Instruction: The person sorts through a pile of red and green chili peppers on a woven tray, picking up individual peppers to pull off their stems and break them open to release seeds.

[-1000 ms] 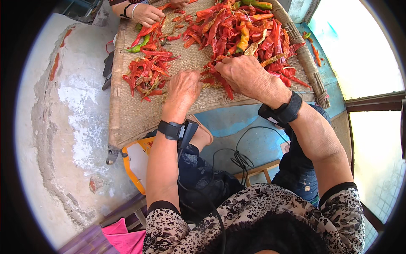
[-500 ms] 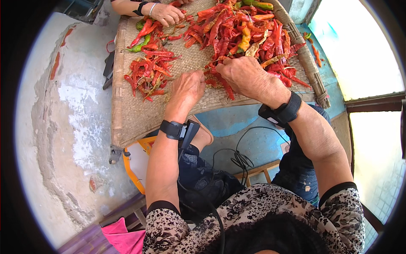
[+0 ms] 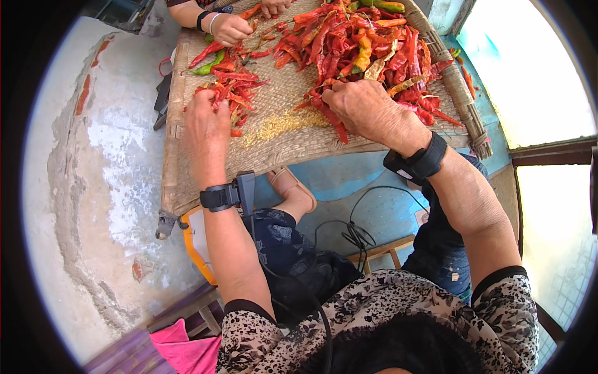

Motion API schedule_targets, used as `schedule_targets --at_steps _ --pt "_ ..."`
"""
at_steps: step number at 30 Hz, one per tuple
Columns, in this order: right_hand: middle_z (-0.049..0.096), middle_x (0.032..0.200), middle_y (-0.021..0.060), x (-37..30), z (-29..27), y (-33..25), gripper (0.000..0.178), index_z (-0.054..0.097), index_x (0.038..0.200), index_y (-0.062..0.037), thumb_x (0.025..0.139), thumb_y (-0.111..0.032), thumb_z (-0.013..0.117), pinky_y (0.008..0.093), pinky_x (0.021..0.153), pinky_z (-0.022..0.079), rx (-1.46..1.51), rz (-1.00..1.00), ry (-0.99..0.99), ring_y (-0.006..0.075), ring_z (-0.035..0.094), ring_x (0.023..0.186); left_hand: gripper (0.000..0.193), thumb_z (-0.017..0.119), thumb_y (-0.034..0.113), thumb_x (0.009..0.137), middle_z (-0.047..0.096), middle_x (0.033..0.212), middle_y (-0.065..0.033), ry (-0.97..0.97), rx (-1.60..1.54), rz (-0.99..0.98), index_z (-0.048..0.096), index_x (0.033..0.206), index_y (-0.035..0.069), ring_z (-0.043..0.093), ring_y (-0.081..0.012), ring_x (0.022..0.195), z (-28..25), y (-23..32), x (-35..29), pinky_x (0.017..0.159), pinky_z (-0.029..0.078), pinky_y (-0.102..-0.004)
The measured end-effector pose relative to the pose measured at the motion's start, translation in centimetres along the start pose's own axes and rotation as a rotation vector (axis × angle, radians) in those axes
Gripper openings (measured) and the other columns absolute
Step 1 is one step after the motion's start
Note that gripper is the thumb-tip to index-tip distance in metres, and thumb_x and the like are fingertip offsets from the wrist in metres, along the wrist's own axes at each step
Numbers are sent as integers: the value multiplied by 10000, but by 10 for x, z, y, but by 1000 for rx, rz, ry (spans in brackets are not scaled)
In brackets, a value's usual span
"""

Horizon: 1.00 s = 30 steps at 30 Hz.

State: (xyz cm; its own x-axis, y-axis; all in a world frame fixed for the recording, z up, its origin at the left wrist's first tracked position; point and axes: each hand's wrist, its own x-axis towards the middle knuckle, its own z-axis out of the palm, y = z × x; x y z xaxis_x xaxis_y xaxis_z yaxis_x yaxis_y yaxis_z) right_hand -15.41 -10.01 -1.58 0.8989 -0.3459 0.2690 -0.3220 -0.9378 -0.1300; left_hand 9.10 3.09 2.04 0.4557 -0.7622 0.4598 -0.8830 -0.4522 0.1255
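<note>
My left hand [image 3: 208,134] is over a small heap of red chili peppers [image 3: 240,87] on the left part of a woven tray [image 3: 249,159]. Its thumb and fingers are apart, and the fingertips partly cover the heap. My right hand [image 3: 369,111] is closed at the near edge of a large pile of dried chili peppers [image 3: 355,47], mostly red with some orange, yellow and green. Its fingers curl round a red chili pepper [image 3: 337,129], largely hidden under the hand. Loose yellow seeds [image 3: 283,126] are scattered on the weave between my hands.
Another person's hands [image 3: 231,28] work at the tray's far left edge, near a green pepper [image 3: 208,64]. A tied rim [image 3: 458,87] bounds the tray on the right. Black cables [image 3: 355,234] hang below it. A rough wall [image 3: 118,162] stands to the left.
My left hand has moved left from beside my right hand to the small heap, its fingers parting and the yellow seeds coming into sight. The right hand has barely moved. The other person's hands have shifted.
</note>
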Motion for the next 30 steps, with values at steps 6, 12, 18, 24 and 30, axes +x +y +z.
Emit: schedule_targets --at_steps 6,12,18,24,30 --pt "660 869 144 2 5 -1 156 625 929 -17 800 -104 619 395 631 558 0 8 30 299 689 770 204 661 145 815 608 923 -155 -271 -162 385 613 968 19 601 -313 892 43 74 -17 774 488 -406" --pt "661 870 138 4 1 -1 167 621 934 -15 794 -106 629 391 621 559 0 -1 42 290 689 765 131 632 94 805 606 908 -174 -284 -62 399 588 888 3 599 -355 894 56 73 -15 773 490 -447" --pt "658 842 140 3 -3 1 122 610 888 -15 804 -103 623 390 622 556 21 2 40 287 687 750 95 587 154 852 652 731 -173 -312 -79 139 585 862 60 642 -392 740 22 47 -6 640 491 -489" --pt "651 814 144 2 2 1 123 606 875 -12 805 -113 622 390 614 553 11 -11 35 290 684 738 110 601 181 869 660 753 -178 -163 -83 27 583 887 74 650 -384 755 13 25 -6 637 494 -479" --pt "650 785 140 4 9 -1 100 608 867 -23 818 -109 595 394 601 550 -8 -24 35 292 683 728 104 598 160 893 662 759 -151 -73 -281 106 591 932 63 656 -327 717 13 38 -7 628 493 -405"
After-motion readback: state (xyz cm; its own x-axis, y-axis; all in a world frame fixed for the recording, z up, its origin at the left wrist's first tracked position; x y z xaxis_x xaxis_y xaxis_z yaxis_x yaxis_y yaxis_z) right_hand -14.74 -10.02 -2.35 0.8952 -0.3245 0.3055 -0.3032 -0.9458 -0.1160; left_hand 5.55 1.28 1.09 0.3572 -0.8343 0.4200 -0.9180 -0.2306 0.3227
